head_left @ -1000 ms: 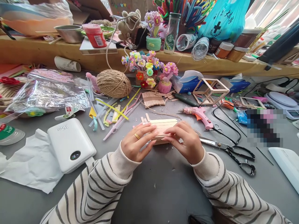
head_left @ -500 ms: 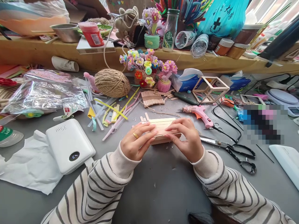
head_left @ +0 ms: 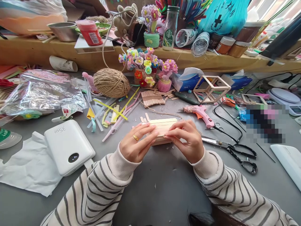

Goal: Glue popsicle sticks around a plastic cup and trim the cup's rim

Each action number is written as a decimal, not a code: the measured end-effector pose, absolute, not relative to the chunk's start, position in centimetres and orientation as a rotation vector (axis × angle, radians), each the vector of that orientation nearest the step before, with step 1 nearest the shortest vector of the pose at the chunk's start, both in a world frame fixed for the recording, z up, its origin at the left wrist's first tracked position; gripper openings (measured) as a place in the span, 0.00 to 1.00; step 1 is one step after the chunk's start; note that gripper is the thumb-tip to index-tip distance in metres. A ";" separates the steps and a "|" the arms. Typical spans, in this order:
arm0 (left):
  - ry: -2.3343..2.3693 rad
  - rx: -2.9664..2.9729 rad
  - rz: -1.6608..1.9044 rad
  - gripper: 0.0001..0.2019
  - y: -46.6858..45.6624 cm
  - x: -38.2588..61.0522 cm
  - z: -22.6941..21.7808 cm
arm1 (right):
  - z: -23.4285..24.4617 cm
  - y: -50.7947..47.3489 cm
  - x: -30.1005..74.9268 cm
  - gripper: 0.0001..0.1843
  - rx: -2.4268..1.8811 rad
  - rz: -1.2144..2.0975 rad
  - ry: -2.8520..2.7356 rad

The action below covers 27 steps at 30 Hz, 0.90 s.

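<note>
Between my hands, in the middle of the table, rests a small block-shaped piece made of wooden craft sticks (head_left: 162,126), its top a row of pale sticks laid side by side. My left hand (head_left: 137,141), a gold ring on one finger, grips its left end with fingers over the top. At the front right edge, my right hand (head_left: 185,139) pinches the sticks with thumb and forefinger. Both palms hide the ends of the piece. Just behind its left corner, two loose craft sticks (head_left: 147,117) lie on the table.
A pink glue gun (head_left: 199,113) and black-handled scissors (head_left: 225,145) lie right of my hands. Behind are a bundle of craft sticks (head_left: 152,99), a twine ball (head_left: 111,82) and a stick frame (head_left: 211,88). A white power bank (head_left: 70,147) lies left.
My right fingertips have drawn together at the front edge of the stick piece. My left hand keeps its hold. The whole view has shifted slightly.
</note>
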<state>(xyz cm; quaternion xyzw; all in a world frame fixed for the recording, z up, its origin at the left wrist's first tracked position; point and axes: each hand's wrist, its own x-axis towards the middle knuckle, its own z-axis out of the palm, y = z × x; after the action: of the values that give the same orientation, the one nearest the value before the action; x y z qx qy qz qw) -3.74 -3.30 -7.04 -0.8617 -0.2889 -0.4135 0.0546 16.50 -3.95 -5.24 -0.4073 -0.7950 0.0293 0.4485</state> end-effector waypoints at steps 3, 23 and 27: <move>-0.836 -2.592 -1.225 0.16 -3.3 -3.8 -7.0 | -5.7 -4.0 17.2 0.08 -0.927 -0.015 -2.018; -0.781 -2.574 -1.202 0.17 -3.1 -3.9 -7.3 | -6.5 -4.3 18.2 0.18 -0.860 -0.130 -2.155; -0.787 -2.584 -1.210 0.15 -3.2 -3.8 -7.0 | -6.6 -4.2 18.8 0.19 -0.834 -0.067 -2.137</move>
<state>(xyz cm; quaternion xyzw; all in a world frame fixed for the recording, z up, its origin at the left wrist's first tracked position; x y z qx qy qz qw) -3.80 -3.23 -7.00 -0.8694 -0.2648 -0.4071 0.0908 18.76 -4.16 -6.61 -0.3314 -0.8489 -0.0264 0.4110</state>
